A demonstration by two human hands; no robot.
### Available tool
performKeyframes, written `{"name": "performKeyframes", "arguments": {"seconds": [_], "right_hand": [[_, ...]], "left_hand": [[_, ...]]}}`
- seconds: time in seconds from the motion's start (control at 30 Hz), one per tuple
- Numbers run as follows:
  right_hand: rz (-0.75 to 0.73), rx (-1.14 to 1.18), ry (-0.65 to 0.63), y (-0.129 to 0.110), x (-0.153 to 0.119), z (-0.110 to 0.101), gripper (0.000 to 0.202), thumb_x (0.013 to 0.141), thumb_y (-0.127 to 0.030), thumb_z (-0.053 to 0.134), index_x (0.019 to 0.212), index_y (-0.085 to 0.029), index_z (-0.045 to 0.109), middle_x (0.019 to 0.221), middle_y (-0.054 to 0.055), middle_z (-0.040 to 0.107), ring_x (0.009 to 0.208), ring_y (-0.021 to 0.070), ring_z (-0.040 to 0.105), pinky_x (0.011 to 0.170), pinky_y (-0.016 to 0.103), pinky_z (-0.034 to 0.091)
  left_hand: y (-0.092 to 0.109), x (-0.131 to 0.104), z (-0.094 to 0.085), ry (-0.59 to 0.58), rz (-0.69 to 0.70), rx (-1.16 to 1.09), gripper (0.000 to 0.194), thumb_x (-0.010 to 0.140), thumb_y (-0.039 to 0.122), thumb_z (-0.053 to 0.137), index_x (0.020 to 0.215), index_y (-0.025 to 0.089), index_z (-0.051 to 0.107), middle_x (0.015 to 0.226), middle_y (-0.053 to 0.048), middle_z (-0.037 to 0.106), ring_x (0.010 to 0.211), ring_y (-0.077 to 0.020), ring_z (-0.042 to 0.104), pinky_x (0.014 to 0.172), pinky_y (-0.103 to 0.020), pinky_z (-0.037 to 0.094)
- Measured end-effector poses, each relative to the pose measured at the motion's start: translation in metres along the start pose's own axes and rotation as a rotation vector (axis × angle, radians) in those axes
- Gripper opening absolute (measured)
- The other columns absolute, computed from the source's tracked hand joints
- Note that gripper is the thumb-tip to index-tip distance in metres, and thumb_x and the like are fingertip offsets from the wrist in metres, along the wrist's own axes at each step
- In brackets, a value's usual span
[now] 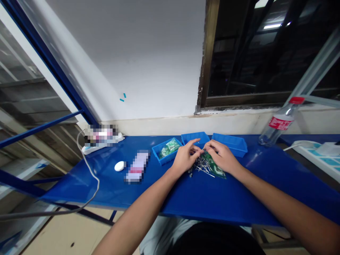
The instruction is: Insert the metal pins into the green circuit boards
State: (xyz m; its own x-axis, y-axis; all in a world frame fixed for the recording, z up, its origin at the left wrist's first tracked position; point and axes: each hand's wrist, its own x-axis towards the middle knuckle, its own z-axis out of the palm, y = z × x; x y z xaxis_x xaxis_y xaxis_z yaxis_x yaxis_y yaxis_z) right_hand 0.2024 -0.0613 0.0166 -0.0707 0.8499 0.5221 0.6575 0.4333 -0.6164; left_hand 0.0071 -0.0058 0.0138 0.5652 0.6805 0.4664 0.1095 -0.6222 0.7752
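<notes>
work looks unfinished: the left hand [186, 155] and right hand [222, 156] pinch a small part [204, 149] over loose pins [204, 165], some green boards [169, 147] already trayed.

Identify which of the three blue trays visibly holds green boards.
The leftmost tray, left of the person's left hand: green boards show inside it, whereas none show in the middle tray or right tray.

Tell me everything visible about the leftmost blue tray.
The blue tray looks like plastic: open-topped, with straight walls. It sits upright on the blue table, turned at an angle, left of the middle tray. Green boards lie inside. The left hand is close on its right; contact is unclear.
</notes>
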Motion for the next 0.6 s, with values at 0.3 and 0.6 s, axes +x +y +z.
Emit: {"name": "performKeyframes", "arguments": {"seconds": [0.3, 0.6], "right_hand": [[-0.067, -0.033, -0.088, 0.000, 0.000, 0.007, 0.024, 0.103, -0.035, 0.049, 0.091, -0.024, 0.067, 0.088, 0.004, 0.068, 0.075, 0.0201, 0.060, 0.071, 0.032, 0.046], [0.074, -0.020, 0.016, 0.015, 0.021, 0.007, 0.028, 0.103, -0.038, 0.044, 0.093, -0.023, 0.066, 0.081, 0.003, 0.072, 0.071, 0.0204, 0.065, 0.069, 0.032, 0.048]], "left_hand": [[0.004, 0.003, -0.001, 0.117, -0.033, -0.164, 0.048, 0.095, 0.032, 0.068, 0.140, 0.020, 0.056, 0.110, -0.009, 0.076, 0.103, -0.0202, 0.073, 0.090, -0.032, 0.059], [-0.001, 0.001, 0.001, 0.148, -0.066, -0.099, 0.043, 0.100, 0.037, 0.060, 0.139, 0.020, 0.056, 0.111, -0.009, 0.075, 0.098, -0.0204, 0.073, 0.081, -0.030, 0.059]]}}
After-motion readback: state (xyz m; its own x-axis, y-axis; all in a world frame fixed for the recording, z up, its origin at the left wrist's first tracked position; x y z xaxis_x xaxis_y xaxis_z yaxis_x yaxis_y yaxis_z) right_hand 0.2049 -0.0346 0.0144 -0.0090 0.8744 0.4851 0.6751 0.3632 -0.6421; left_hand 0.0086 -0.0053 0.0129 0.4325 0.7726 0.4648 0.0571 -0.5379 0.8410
